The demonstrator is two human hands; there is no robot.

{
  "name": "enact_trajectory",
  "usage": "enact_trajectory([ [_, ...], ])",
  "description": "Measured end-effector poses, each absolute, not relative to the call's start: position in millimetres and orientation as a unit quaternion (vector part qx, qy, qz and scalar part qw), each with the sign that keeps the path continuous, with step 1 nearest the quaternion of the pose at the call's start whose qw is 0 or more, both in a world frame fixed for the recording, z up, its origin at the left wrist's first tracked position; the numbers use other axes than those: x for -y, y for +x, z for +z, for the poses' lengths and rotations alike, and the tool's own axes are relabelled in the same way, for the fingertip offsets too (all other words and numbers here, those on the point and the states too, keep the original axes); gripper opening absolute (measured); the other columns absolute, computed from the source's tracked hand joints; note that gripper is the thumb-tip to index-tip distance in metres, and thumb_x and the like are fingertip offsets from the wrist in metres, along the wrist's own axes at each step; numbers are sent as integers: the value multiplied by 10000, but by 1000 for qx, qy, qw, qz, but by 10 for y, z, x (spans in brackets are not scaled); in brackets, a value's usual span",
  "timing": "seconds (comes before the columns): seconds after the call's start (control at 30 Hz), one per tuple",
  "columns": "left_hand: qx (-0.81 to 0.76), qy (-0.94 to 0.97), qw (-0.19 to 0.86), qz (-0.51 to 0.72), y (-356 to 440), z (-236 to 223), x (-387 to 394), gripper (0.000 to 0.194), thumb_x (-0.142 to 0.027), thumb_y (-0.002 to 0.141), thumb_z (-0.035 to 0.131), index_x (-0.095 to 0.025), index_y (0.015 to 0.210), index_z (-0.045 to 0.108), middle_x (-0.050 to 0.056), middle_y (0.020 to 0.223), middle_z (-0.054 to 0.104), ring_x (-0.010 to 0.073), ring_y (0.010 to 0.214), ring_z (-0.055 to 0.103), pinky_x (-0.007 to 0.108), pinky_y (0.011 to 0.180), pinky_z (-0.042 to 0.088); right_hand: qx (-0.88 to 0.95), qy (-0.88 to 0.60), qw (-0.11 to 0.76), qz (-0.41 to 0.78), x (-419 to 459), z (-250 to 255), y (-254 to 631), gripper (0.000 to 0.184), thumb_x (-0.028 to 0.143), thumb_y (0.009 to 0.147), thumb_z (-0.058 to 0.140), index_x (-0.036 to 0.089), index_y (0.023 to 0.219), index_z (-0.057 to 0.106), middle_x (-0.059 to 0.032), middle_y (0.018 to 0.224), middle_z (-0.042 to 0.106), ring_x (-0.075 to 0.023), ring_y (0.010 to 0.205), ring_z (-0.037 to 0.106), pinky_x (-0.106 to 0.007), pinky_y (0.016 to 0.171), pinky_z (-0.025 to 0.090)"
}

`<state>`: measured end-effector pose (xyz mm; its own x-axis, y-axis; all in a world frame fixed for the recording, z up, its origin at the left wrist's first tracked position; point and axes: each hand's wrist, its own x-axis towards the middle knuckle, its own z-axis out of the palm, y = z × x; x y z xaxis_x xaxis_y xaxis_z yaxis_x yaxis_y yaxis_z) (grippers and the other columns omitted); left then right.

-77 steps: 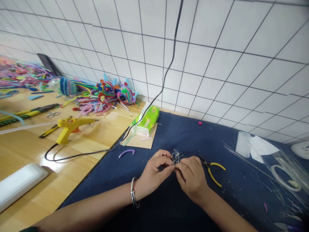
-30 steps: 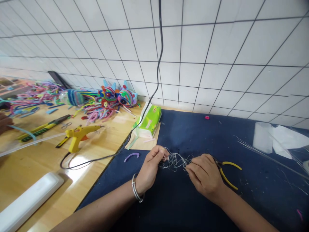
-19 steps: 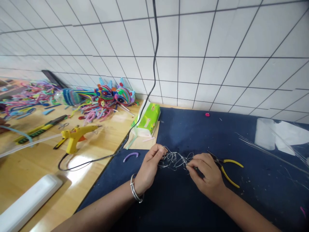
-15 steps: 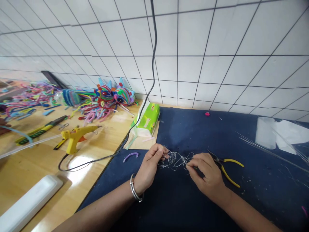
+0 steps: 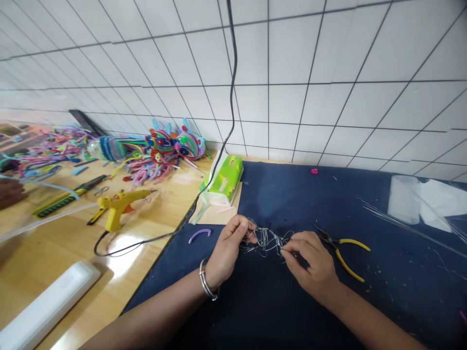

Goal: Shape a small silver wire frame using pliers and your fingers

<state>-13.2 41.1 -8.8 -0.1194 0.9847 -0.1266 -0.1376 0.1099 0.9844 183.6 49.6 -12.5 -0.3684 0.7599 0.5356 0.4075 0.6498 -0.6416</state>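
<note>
A loose tangle of thin silvery wire (image 5: 263, 238), bent into loops, spans the gap between my two hands above the dark blue mat (image 5: 277, 194). My left hand (image 5: 230, 245) pinches its left end between thumb and fingers. At the other end, my right hand (image 5: 310, 257) grips the wire with thumb and forefinger, the remaining fingers curled. Pliers with yellow handles (image 5: 348, 257) lie on the mat just right of my right hand, partly behind it. A purple curved piece (image 5: 200, 235) rests left of my left hand.
Left, on the wooden table (image 5: 146, 214), are a yellow glue gun (image 5: 118, 206), a cutter knife (image 5: 73, 194), pipe cleaners (image 5: 65, 146) and a white box (image 5: 51, 306). A green tissue pack (image 5: 226, 177) stands behind; straight wires (image 5: 408, 228) lie right. Another person's hand (image 5: 12, 192) shows far left.
The view has shifted slightly, so things on the left appear a little further right. The other person's hand has come further into view. My hands keep the same hold on the wire.
</note>
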Motion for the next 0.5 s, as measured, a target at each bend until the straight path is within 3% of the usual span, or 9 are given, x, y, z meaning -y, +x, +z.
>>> enact_trajectory([
  [0.5, -521, 419, 520, 531, -140, -111, -432, 237, -334, 890, 417, -154, 791, 536, 24, 793, 593, 114, 651, 514, 245, 668, 382, 793, -370, 430, 223, -492, -146, 1838, 77, 134, 784, 542, 185, 783, 599, -40, 772, 560, -155, 735, 533, -332, 687, 461],
])
